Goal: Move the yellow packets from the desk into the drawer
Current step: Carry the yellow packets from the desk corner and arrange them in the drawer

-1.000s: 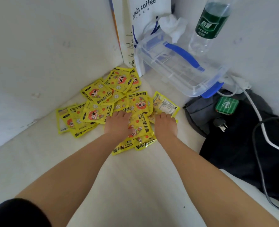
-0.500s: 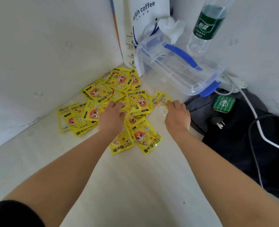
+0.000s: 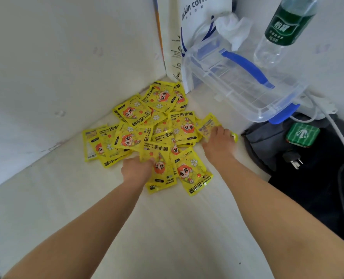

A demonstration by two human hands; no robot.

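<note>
**Yellow hand-warmer packets heaped on the desk, both hands at the pile**

Pale desk [image 3: 167, 228] meets 2 white walls [image 3: 56, 57] in a corner, and the yellow packets [image 3: 163, 125] lie there in a loose overlapping heap, all on the desk top. Most face up and show a cartoon figure with orange hair, the words "HAND WARMER", large Chinese characters and, on 1 packet, small print that looks like "MARTIJIA".

Behind the heap a white paper bag [image 3: 197, 17] stands against the wall, printed "luckin coffee" in blue. A clear plastic box [image 3: 237, 83] with a blue handle and blue latches leans beside it, with a crumpled white tissue [image 3: 233, 29] at its far end. A water bottle [image 3: 284, 27] with a green label bearing white Chinese characters stands further right. A green tin [image 3: 301, 134] with a white emblem, a dark plug [image 3: 292, 159] and a white cable [image 3: 340, 135] rest on a black bag [image 3: 318, 188].

Both bare forearms reach in from the near edge. The left hand [image 3: 136, 170] sits knuckles-up at the near left edge of the heap, fingers bent down onto the packets; whether it grips any I cannot tell. The right hand [image 3: 217, 146] lies palm-down on the right edge of the heap, fingers fairly straight and pressing on a back-side-up packet, a yellow corner poking out beside it
</note>
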